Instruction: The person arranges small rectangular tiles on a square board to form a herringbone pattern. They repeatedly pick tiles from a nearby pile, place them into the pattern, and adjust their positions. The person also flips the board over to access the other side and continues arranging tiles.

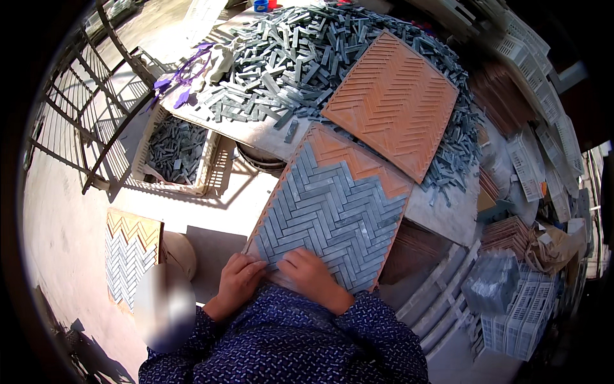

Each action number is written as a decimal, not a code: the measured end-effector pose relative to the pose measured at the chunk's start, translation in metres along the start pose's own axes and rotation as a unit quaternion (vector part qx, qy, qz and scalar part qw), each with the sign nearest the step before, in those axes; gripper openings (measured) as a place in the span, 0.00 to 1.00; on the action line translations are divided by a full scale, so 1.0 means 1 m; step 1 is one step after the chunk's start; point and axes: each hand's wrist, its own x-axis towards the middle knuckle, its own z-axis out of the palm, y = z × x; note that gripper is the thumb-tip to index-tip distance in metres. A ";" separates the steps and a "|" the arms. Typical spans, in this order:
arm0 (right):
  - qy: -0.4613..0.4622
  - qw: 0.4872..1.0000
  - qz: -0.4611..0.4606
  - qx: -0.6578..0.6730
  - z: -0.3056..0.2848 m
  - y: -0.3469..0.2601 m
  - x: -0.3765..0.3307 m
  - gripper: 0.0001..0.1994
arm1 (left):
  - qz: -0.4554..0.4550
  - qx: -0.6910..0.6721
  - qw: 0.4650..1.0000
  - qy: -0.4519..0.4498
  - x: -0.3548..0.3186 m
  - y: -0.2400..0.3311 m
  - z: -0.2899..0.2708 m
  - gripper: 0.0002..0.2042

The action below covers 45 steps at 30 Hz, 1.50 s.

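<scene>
We have the orange tray (339, 148) in front of us, its upper end on the surface (259, 133) and its lower end close against the shirt (288, 339), most of it filled with grey tiles (323, 214) in a zigzag. Our left hand (241, 281) is curled at the lower left corner, fingertips drawn in; our right hand (311, 276) is bent over the lower edge, fingers close together. We cannot tell whether either one pinches a tile.

The lower part of the tray seems to reach past the surface, so leaning on it too hard might tip it and send the tiles sliding toward us. The top strip is bare, leaving the last row of tiles without neighbours above; a knock could shift them out of their grooves. Pushing sideways with the right hand might also lift a tile onto the next one.

The second tray (393, 102) lies on the loose pile (275, 80), its lower corner right by our tray's upper right one. If the pile gives way, we think that tray could slip and jolt our pattern.
</scene>
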 end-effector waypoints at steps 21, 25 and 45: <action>0.200 0.956 0.213 0.020 -0.088 0.076 -0.014 0.05 | 0.088 0.067 0.989 -0.095 0.000 -0.001 0.003 0.12; 0.226 0.956 0.183 -0.026 -0.098 0.107 0.023 0.05 | 0.067 0.077 0.988 -0.114 -0.002 0.003 0.000 0.13; 0.108 0.976 0.183 -0.053 -0.119 0.166 0.044 0.08 | 0.097 0.151 0.951 -0.251 0.002 0.005 0.012 0.26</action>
